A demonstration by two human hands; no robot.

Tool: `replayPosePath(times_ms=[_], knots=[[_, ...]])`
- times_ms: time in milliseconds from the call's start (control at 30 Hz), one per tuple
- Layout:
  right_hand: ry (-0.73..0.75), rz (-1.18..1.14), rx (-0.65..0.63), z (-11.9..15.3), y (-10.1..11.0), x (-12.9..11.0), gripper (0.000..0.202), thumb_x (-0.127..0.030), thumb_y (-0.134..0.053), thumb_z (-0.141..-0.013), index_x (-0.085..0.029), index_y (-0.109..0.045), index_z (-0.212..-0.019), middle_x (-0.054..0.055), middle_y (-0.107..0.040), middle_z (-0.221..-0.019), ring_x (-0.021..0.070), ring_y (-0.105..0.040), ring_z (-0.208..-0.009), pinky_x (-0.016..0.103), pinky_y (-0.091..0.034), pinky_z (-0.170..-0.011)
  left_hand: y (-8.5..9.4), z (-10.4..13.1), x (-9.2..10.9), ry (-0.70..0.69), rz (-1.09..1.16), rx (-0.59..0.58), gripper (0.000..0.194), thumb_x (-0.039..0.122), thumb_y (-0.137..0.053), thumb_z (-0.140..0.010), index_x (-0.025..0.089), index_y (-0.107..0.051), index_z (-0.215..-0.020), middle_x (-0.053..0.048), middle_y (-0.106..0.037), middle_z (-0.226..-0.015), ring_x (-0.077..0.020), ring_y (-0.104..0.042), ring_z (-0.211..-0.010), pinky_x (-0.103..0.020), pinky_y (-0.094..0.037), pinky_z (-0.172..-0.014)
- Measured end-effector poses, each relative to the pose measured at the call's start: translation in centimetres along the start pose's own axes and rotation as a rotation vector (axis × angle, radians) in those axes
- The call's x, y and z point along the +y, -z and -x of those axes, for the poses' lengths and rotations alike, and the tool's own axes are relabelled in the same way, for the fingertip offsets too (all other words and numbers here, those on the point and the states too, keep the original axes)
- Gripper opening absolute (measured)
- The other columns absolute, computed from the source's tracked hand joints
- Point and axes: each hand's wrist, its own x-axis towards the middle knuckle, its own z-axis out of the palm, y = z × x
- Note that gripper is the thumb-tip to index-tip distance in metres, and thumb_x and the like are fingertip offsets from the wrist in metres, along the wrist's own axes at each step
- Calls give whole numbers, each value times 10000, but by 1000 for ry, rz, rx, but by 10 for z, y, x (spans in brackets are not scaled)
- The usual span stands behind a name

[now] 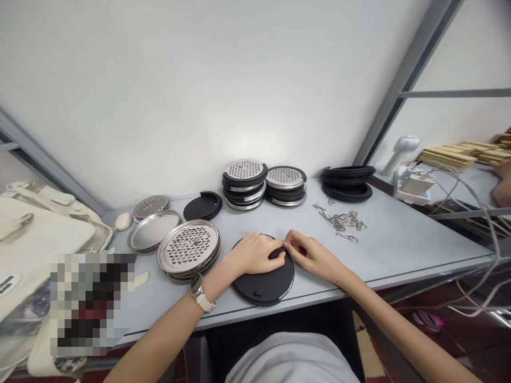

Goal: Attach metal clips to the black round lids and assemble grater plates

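Note:
A black round disc (pixel 267 290) with a small hole lies flat near the table's front edge. Across its upper left part, my left hand (pixel 257 254) grips it with bent fingers, the wrist wearing a watch. At the disc's upper right rim, the fingertips of my right hand (pixel 311 257) are pinched together; whatever is between them is too small to make out. Left of the disc stands a stack of round metal grater plates (pixel 191 247). Off to the right lies a loose heap of small metal hooks (pixel 345 221).
Along the wall stand two stacks of graters with black rims (pixel 244 183) (pixel 286 186), and black rings (pixel 347 186) at right. Plain metal discs (pixel 155 231) and a black holder (pixel 203 206) lie left. A cream bag (pixel 43 229) covers the left end; a handheld scanner (pixel 403 151) and cables are at right.

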Motion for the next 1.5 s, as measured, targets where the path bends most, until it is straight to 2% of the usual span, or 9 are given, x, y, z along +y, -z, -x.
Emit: replayPosePath(times_ms=[200, 367, 567, 967, 1200, 1333, 1500], knots=[[18, 9, 8, 0, -1, 0, 227, -364, -364, -962, -215, -417, -799, -66, -414, -585, 115, -380, -524, 232, -306, -519, -1, 0, 0, -4, -16, 7, 247, 346, -432, -895, 199, -628, -856, -25, -707, -788, -195, -650, -667, -289, -380, -563], [37, 70, 9, 0, 0, -1, 237, -336, -331, -974, -216, -415, -788, -46, -441, -644, 124, -434, -567, 245, -351, -581, -1, 1, -1, -7, -12, 10, 255, 349, -426, -898, 197, -628, -858, -30, -707, -797, -195, -649, -672, -288, -386, -567], [24, 139, -29, 0, 1, -1, 254, -327, -292, -984, -223, -395, -776, -43, -432, -622, 135, -449, -557, 252, -365, -597, 1, 0, 0, -1, 7, -14, 255, 352, -428, -897, 197, -625, -851, -37, -703, -794, -195, -649, -689, -283, -402, -589], [44, 214, -34, -2, 0, 1, 268, -309, -298, -982, -219, -440, -774, -31, -468, -614, 135, -461, -544, 239, -356, -583, 2, 1, 1, 11, 3, -23, 245, 349, -427, -901, 200, -617, -859, -37, -699, -795, -187, -643, -685, -275, -412, -607], [6, 200, -31, -2, 0, 1, 361, -347, -304, -985, -194, -490, -715, -2, -554, -638, 134, -495, -572, 237, -363, -586, 1, 1, 1, 2, -20, 1, 228, 350, -435, -893, 200, -594, -829, -24, -693, -768, -191, -640, -669, -278, -388, -572], [-16, 193, -39, -1, 1, -2, 418, -392, -296, -982, -189, -496, -676, 3, -556, -612, 134, -481, -555, 237, -357, -558, 1, 1, 1, 11, -14, -3, 223, 353, -442, -887, 197, -587, -820, -25, -692, -774, -191, -640, -674, -277, -387, -574], [-13, 217, -37, -1, 1, -2, 409, -371, -300, -980, -191, -506, -676, 3, -553, -597, 135, -473, -540, 238, -345, -546, 1, 0, 1, 16, -2, -14, 235, 360, -433, -893, 198, -595, -840, -29, -695, -788, -195, -643, -690, -282, -398, -591]])
